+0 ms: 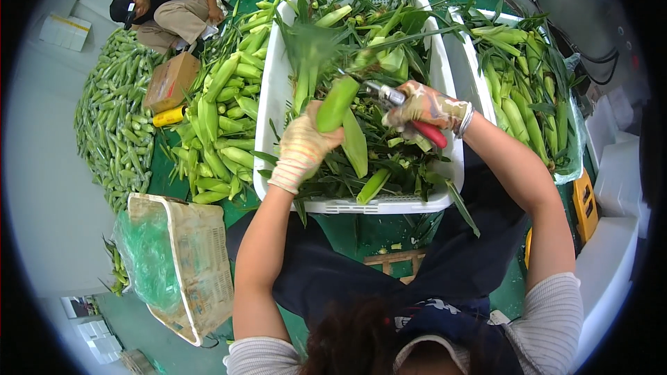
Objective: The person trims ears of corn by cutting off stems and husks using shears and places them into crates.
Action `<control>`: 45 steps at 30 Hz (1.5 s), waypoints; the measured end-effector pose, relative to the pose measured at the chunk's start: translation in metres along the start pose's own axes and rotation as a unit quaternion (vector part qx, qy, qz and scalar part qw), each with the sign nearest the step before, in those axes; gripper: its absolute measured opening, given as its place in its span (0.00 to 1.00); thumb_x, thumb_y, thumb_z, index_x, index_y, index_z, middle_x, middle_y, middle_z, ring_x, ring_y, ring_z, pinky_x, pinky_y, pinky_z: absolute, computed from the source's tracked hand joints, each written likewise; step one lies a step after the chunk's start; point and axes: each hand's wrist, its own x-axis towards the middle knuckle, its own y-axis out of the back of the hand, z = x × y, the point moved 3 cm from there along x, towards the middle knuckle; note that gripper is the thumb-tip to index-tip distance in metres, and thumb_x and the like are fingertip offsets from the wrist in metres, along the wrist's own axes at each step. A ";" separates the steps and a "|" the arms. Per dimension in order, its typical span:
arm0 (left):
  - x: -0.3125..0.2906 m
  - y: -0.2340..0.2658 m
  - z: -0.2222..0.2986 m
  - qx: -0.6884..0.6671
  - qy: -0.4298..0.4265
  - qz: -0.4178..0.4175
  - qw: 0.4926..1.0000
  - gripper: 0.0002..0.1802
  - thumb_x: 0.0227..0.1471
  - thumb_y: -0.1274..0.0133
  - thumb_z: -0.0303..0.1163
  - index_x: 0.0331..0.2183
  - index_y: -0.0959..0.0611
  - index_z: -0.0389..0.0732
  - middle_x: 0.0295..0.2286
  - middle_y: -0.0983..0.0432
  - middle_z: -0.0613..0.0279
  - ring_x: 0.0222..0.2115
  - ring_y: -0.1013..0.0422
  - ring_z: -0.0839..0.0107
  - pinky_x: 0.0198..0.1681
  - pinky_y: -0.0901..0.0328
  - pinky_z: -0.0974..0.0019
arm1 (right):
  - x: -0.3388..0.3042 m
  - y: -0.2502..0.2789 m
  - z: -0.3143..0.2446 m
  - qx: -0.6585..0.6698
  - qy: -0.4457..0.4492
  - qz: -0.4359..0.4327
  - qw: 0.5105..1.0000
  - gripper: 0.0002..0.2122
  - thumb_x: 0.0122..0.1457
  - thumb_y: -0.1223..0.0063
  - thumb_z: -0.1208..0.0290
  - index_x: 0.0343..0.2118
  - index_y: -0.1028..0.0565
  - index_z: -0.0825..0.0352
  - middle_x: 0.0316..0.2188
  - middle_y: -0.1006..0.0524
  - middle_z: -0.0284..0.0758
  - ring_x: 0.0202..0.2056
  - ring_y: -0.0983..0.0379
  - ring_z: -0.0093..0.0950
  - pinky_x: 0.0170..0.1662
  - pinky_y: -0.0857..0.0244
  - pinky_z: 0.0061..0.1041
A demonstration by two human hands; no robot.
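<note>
In front of me a large white plastic basket (pixel 333 206) holds green husks, leaves and cut stalk ends. Above it my left hand (pixel 306 144), in a striped knit glove, is closed around an ear of corn (pixel 338 103) in its green husk. My right hand (pixel 429 105), in a patterned glove, grips red-handled pruning shears (pixel 432 135). Their metal head points left, close to the upper end of the ear. A blurred clump of green leaf (pixel 309 47) shows just above the ear. A loose husk piece (pixel 354 144) hangs below the ear.
Left of the basket lies a heap of husked-on corn (pixel 226 121); beyond it are a cardboard box (pixel 171 82) and a pile of wrapped ears (pixel 114 121). A person (pixel 177 0) crouches far left. Right stands a lined basket of corn (pixel 517 107). An off-white crate (pixel 205 260) sits lower left.
</note>
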 end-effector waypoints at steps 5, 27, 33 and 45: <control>0.000 0.015 -0.030 -0.359 0.063 -0.120 0.923 0.29 0.38 0.41 0.32 0.44 0.29 0.31 0.29 0.25 0.56 0.29 0.28 0.70 0.35 0.32 0.68 | -0.019 -0.029 0.001 0.119 -0.001 -0.029 0.992 0.11 0.50 0.41 0.67 0.28 0.29 0.68 0.17 0.28 0.32 0.15 0.30 0.21 0.15 0.34 0.20; 0.076 0.157 -0.170 -0.539 0.073 0.128 0.829 0.24 0.45 0.43 0.44 0.41 0.24 0.38 0.37 0.26 0.59 0.39 0.32 0.66 0.48 0.40 0.62 | -0.069 0.084 -0.006 -0.126 0.036 0.134 0.982 0.19 0.48 0.41 0.56 0.34 0.29 0.69 0.24 0.28 0.31 0.24 0.30 0.21 0.28 0.36 0.22; 0.132 0.176 -0.187 -0.450 0.245 0.494 0.703 0.26 0.54 0.53 0.41 0.51 0.31 0.36 0.51 0.36 0.52 0.49 0.37 0.57 0.51 0.40 0.58 | -0.185 0.280 0.108 -0.303 -0.240 0.629 0.675 0.30 0.39 0.36 0.53 0.40 0.32 0.72 0.32 0.25 0.44 0.33 0.27 0.38 0.37 0.33 0.32; 0.227 0.179 -0.248 -0.417 0.064 0.219 0.880 0.23 0.55 0.52 0.39 0.51 0.30 0.39 0.47 0.31 0.54 0.48 0.34 0.62 0.49 0.36 0.64 | -0.205 0.317 0.142 -0.288 -0.271 0.702 0.592 0.24 0.47 0.45 0.64 0.46 0.35 0.70 0.32 0.25 0.51 0.35 0.26 0.44 0.39 0.32 0.36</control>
